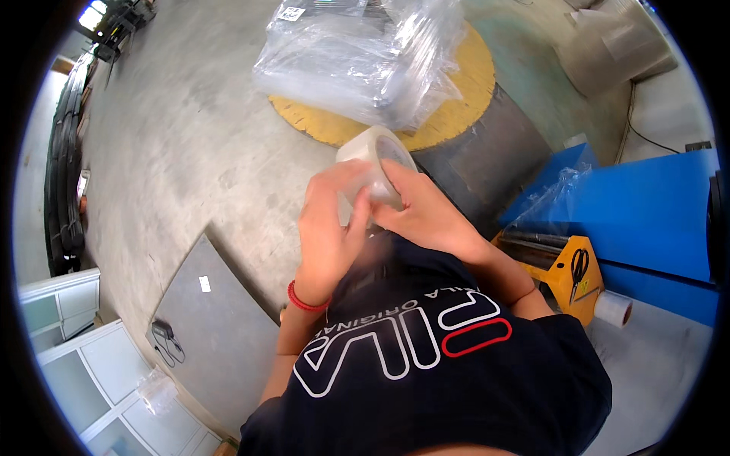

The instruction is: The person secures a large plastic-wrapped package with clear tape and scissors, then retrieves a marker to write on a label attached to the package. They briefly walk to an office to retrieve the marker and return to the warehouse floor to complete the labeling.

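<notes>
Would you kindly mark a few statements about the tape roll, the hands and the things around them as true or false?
1. Both hands hold the tape roll. True: the left hand and the right hand grip it.
2. The left wrist bears a blue band. False: the band is red.
3. A plastic-wrapped bundle lies on the yellow round platform. True.
4. The scissors lie on the grey floor. False: they hang on a yellow stand.
</notes>
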Motion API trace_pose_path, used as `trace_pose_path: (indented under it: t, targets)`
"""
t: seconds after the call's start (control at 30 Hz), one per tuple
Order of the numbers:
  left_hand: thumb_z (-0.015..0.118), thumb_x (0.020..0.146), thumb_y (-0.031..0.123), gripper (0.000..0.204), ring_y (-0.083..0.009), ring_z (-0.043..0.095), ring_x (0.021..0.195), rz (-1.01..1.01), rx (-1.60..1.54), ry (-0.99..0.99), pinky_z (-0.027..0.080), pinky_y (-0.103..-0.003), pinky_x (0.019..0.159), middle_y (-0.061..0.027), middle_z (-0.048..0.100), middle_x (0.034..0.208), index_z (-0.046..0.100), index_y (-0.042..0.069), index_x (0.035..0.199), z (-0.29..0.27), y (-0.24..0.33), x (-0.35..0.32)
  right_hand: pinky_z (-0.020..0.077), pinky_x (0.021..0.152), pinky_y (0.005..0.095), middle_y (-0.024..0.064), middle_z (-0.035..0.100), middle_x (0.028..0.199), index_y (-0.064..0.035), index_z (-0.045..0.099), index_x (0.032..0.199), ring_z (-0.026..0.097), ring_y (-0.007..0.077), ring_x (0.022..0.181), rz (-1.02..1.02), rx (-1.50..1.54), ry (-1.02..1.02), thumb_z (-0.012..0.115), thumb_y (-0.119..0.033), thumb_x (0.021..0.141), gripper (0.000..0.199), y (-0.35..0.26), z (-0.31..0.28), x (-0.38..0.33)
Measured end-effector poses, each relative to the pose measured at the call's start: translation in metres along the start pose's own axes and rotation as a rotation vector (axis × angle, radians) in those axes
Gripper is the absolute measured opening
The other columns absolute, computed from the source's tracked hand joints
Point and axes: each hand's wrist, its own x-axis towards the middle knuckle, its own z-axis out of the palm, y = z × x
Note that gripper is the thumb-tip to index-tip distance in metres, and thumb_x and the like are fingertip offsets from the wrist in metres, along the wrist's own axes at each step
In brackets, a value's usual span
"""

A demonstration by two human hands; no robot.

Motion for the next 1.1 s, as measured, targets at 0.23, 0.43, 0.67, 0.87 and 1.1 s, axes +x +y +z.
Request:
trace_pose_path:
  t: [0.23,0.43,0.67,0.87,1.1]
  targets:
    - [0.060,0.080,0.001,0.020,-0.0194,0.057,0.089,-0.013,-0.098,-0.048,0.046,-0.032,0.082,-0.0095,0.058,0.096,0.054,0.000,0.098,0.031,0.014,0.030,0.0406,0.066,0.0439,0.0259,0.053,0.079,0.0045,0.044,0.091,0.052,0.0414,0.078,-0.224,-0.048,0.302,0.057,-0.016,0.074,0.030,0.022,-0.020,-0.015]
    - [0.056,0.083,0.003,0.017,-0.0162,0.056,0.086,-0.048,-0.216,-0.197,0.046,-0.031,0.082,-0.0079,0.056,0.094,0.051,0.000,0.100,0.077,0.039,0.021,0.0412,0.067,0.0454,0.0284,0.053,0.074,0.0088,0.043,0.087,0.053,0.0433,0.078,-0.093,-0.030,0.515,0.055,-0.012,0.072,0.029,0.045,-0.027,-0.062]
    - [0.056,0.082,0.006,0.016,-0.0180,0.056,0.083,0.078,-0.436,-0.509,0.044,-0.030,0.079,-0.0084,0.055,0.092,0.051,0.001,0.097,0.187,0.077,0.032,0.0408,0.067,0.0460,0.0296,0.053,0.072,0.0099,0.043,0.087,0.052,0.0447,0.076,0.070,0.077,0.845,0.054,-0.011,0.071,0.028,0.102,-0.079,-0.123]
    - [0.053,0.085,0.008,0.019,-0.0130,0.047,0.083,0.205,-0.518,-0.760,0.039,-0.024,0.077,-0.0053,0.047,0.094,0.047,0.001,0.101,0.275,0.133,0.021,0.0413,0.066,0.0454,0.0305,0.053,0.073,0.0110,0.044,0.089,0.053,0.0447,0.076,0.161,0.137,1.012,0.054,-0.012,0.071,0.030,0.141,-0.128,-0.195]
    - [0.055,0.085,0.018,0.026,-0.0168,0.045,0.087,0.335,-0.550,-0.926,0.038,-0.028,0.078,-0.0071,0.047,0.096,0.047,0.001,0.104,0.355,0.219,-0.001,0.0441,0.066,0.0419,0.0291,0.055,0.077,0.0077,0.048,0.091,0.056,0.0422,0.077,0.128,0.273,1.142,0.058,-0.014,0.071,0.032,0.190,-0.180,-0.287]
